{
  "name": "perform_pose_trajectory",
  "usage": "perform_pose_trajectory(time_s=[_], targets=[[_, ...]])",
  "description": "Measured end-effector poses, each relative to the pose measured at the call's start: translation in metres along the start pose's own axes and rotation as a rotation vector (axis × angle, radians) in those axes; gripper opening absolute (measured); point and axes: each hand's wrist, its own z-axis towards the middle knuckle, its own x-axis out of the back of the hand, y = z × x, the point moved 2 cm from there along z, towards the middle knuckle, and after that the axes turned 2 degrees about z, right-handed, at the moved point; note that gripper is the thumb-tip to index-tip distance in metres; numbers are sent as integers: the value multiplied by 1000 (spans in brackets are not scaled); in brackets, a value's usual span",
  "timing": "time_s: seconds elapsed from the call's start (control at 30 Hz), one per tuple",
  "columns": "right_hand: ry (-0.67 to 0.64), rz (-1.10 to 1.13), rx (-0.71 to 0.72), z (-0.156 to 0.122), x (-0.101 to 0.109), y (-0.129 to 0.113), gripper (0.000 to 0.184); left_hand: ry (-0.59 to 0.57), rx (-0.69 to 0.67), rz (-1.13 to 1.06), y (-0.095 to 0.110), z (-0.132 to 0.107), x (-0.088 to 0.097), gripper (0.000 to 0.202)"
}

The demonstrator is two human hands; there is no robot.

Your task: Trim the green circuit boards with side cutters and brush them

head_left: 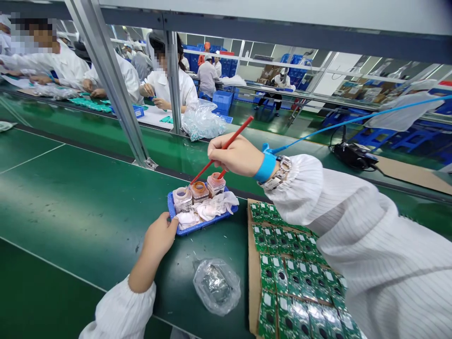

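My right hand [235, 153] pinches a thin red brush-like stick [237, 133], which slants down to the left. Its lower end is close to the mouth of the left jar [182, 200]; I cannot tell whether it touches. A middle jar [199, 191] with an orange rim and a right jar [215, 184] stand beside it in a small blue tray [197, 229]. Another red stick [222, 173] rises from the right jar, partly hidden by my hand. Crumpled white cloth [215, 206] lies along the tray's front. The fingers of my left hand [160, 238] are closed on the tray's left edge.
Rows of green circuit boards [293, 278] lie on cardboard [253, 282] at right. A clear plastic bag [217, 286] is on the green bench [88, 188]. A metal post [109, 80] rises behind. A blue cord [335, 123] runs from my right wrist. Co-workers sit across the line.
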Motion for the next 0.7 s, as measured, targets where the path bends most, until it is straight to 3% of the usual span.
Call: perform_pose_trajectory(time_s=[0.23, 0.37, 0.7], targets=[[39, -51, 81, 14, -31, -8, 20, -15, -14, 14, 2, -3, 3, 32], [114, -42, 90, 12, -21, -9, 19, -16, -27, 21, 1, -3, 3, 32], [143, -40, 66, -10, -5, 3, 17, -20, -44, 29, -1, 8, 9, 32]])
